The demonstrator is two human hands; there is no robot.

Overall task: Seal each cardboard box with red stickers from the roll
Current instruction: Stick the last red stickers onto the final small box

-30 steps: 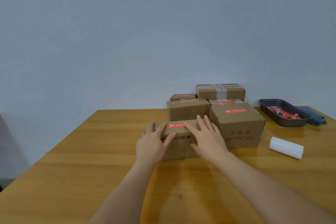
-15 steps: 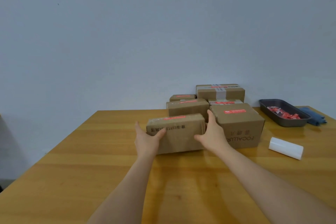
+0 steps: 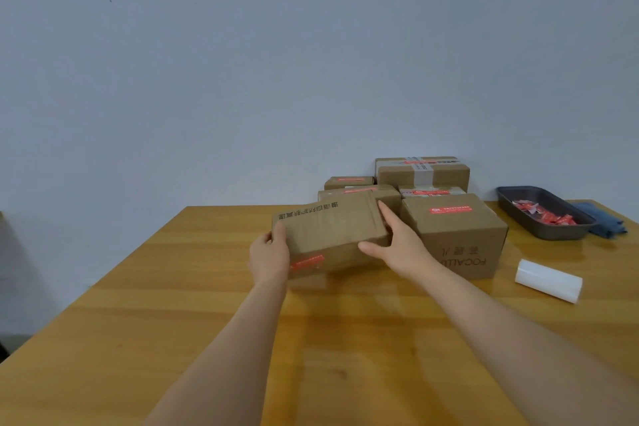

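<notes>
A small brown cardboard box is held tilted above the table, its printed side up and a red sticker on the face turned toward me. My left hand grips its left end. My right hand grips its right end. To the right stands a bigger box with a red sticker on top. Behind are several more sealed boxes. A white roll lies on the table at the right.
A dark metal tray with red scraps sits at the far right, a blue cloth beside it. The wooden table stretches toward me. A plain wall rises behind the boxes.
Both hands pressed on the small box's top, then moved to its ends. The box has been lifted and turned over toward me, so its stickered face now points forward.
</notes>
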